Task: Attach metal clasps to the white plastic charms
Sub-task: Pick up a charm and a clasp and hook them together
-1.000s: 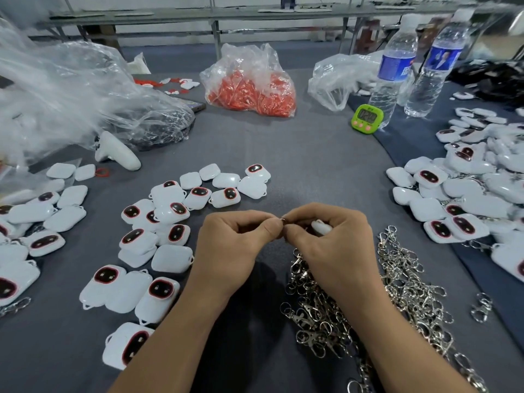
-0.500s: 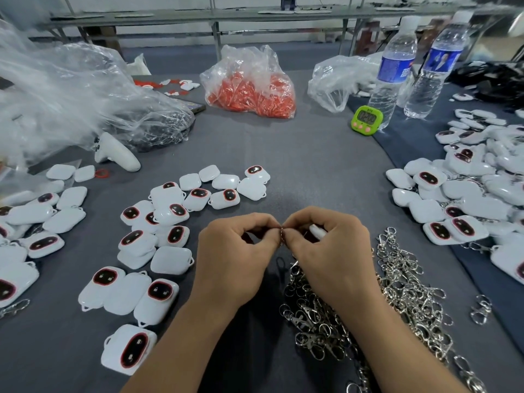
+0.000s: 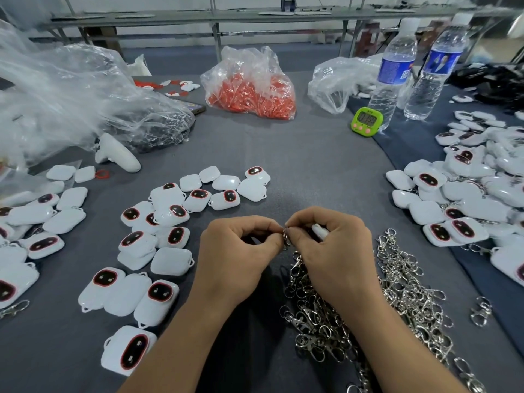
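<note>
Clasp, pinched tight by my left grip and right grip, may spring free before catching the palmed charm

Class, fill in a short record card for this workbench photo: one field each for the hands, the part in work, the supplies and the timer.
Left hand: pinches metal clasp
Right hand: pinches same clasp, white charm tucked under its fingers
Clasp supply: pile beside and under right forearm
Charm supply: loose charms left of the hands
Timer: green, beside a water bottle
</note>
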Demonstrator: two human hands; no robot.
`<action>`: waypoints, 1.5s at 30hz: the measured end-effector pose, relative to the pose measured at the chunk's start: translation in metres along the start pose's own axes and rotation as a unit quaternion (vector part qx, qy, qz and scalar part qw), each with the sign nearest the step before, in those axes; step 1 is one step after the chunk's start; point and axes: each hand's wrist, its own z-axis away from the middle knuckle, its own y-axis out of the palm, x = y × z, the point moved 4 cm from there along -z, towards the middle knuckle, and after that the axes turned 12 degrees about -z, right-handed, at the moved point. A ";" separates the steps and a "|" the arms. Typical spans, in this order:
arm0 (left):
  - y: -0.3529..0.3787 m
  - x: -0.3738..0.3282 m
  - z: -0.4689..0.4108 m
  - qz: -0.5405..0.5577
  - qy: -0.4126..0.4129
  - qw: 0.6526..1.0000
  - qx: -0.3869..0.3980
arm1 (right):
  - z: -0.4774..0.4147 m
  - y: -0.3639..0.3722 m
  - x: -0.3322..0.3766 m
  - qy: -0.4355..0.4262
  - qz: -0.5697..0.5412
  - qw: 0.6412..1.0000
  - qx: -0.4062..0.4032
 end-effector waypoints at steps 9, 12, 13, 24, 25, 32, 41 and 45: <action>0.002 0.005 -0.003 0.055 0.000 0.998 0.027 | -0.002 0.002 -0.002 0.017 -0.048 0.998 0.029; 0.001 0.007 -0.004 0.074 0.008 0.996 0.040 | -0.003 0.002 -0.003 0.022 -0.082 0.995 0.046; 0.000 0.007 -0.005 0.075 0.009 0.996 0.043 | -0.004 0.002 -0.003 0.025 -0.089 0.994 0.056; -0.001 0.005 -0.002 0.064 0.016 0.997 0.045 | -0.006 0.004 -0.002 0.046 -0.130 0.984 0.115; -0.001 0.004 -0.002 0.070 0.016 0.997 0.041 | -0.005 0.005 -0.002 0.050 -0.146 0.981 0.115; -0.001 0.001 0.000 0.069 0.002 0.997 0.023 | -0.004 0.004 -0.002 0.076 -0.179 0.977 0.084; -0.023 0.008 0.001 -0.393 0.074 0.897 -0.188 | -0.003 -0.001 -0.012 0.086 -0.046 0.995 0.008; -0.003 0.006 0.001 -0.438 0.128 0.884 -0.097 | 0.001 0.002 -0.006 0.040 0.036 0.998 0.038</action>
